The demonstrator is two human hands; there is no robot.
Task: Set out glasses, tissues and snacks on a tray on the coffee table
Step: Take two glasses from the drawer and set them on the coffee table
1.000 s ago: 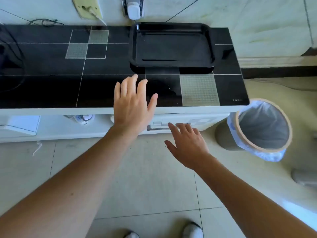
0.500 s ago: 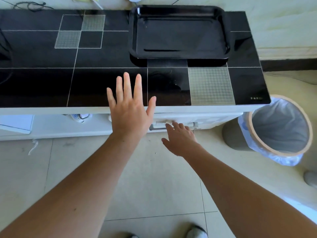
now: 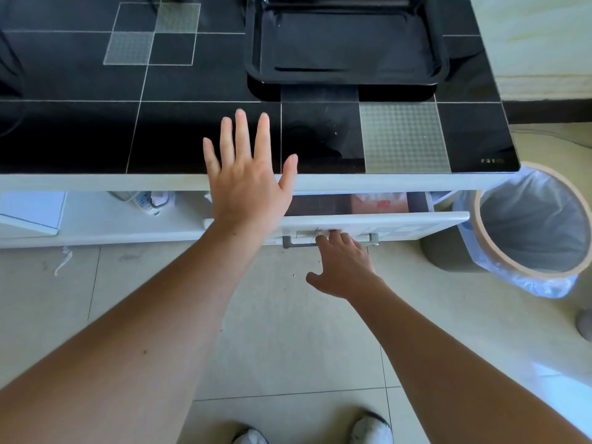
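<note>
At the bottom edge, two light shoes are standing on the pale floor tiles. Just ahead, the right hand is reaching to the metal handle of a white drawer, its fingers curling over the bar and gripping it. The drawer is standing partly out; something reddish is lying inside, too blurred to name. The left hand is hovering flat over the table's front edge, fingers straight and spread, holding nothing. Beyond it, the black tray is sitting bare on the far right part of the glossy black coffee table. A lined waste bin is standing on the floor just beside the table's right end.
</note>
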